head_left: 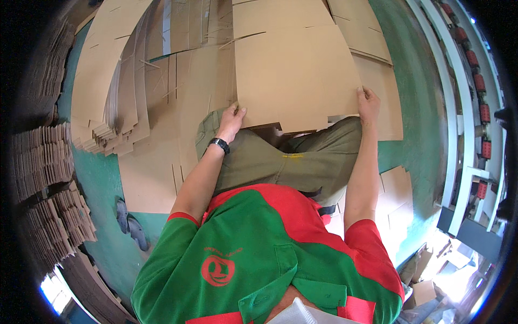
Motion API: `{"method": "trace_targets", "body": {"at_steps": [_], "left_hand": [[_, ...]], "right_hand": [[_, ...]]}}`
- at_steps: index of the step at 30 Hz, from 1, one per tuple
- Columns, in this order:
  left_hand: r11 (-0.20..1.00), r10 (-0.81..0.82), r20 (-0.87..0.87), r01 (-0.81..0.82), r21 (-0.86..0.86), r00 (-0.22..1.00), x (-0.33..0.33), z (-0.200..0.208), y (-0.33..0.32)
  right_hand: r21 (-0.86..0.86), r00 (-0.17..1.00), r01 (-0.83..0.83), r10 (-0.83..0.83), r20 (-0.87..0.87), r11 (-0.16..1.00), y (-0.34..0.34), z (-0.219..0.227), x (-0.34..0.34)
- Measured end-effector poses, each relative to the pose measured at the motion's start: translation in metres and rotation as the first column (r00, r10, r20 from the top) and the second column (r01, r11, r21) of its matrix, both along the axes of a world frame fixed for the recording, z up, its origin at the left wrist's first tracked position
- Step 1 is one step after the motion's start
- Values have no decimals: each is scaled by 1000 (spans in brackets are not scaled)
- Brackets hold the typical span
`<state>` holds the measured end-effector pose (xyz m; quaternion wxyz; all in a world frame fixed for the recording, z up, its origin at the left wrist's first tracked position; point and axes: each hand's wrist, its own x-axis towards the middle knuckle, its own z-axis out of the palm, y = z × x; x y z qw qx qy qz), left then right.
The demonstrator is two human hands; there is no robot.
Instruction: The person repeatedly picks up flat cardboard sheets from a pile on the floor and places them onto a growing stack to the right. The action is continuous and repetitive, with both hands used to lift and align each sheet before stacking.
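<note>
A large flat brown cardboard sheet (294,75) with slotted edges lies in front of me, its near edge over my lap. My left hand (232,120), with a dark watch above it on the wrist, grips the sheet's left edge near the close corner. On the opposite edge my right hand (368,103) pinches the sheet, the thumb and fingers closed on it. The sheet's far end runs out of view at the top.
A pile of cardboard sheets (102,70) lies at the left, with more sheets (145,183) spread beneath. Bundled cardboard (43,162) stands at the far left. Grey slippers (131,224) rest on the green floor (97,178). A roller conveyor (458,108) runs along the right.
</note>
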<state>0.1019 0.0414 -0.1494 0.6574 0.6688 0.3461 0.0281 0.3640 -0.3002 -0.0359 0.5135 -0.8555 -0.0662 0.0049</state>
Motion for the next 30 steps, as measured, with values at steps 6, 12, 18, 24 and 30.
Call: {"method": "trace_targets", "body": {"at_steps": [6, 12, 18, 24, 30], "left_hand": [[995, 33, 57, -38, 88, 998, 1, -11, -4], [998, 15, 103, -9, -66, 995, -1, 5, -5], [997, 23, 134, -34, 76, 991, -3, 2, -5], [999, 14, 149, -8, -43, 989, 0, -2, -3], [992, 14, 177, 8, -124, 984, -2, 10, -4]], "right_hand": [[-10, 998, 36, -35, 53, 999, 0, 3, -2], [13, 1000, 14, -14, -5, 1000, 2, 13, -8], [-206, 990, 69, -41, 136, 976, 2, 26, -12], [121, 997, 69, -74, 32, 990, 0, 14, -8], [135, 999, 26, -29, 22, 990, -4, 13, -10]]}}
